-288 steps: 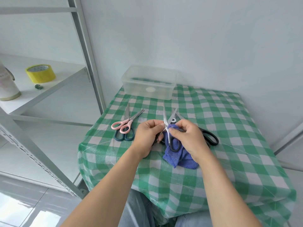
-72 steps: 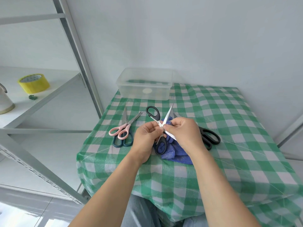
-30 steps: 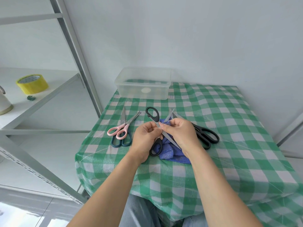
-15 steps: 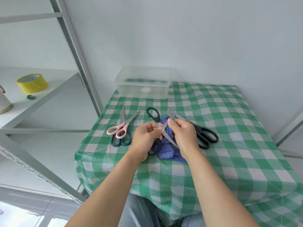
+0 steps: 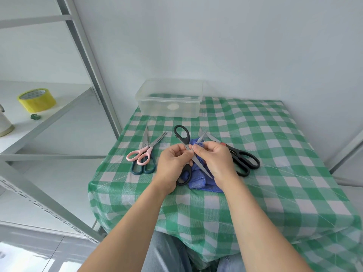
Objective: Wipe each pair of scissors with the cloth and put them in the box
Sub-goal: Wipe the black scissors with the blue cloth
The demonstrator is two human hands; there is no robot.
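The left hand (image 5: 172, 163) pinches the open scissors (image 5: 184, 141) at the pivot, and the right hand (image 5: 216, 160) pinches the half-hidden cloth (image 5: 196, 181) round one blade.

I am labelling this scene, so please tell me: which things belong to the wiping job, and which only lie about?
Job: held black scissors, blue cloth, pink scissors, teal scissors, large black scissors, clear box.
Lying about: yellow tape roll, small green scrap, white jug, metal shelf.

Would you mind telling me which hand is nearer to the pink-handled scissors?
Left. The left hand sits just right of the pink-handled scissors; the right hand is farther right, beyond it.
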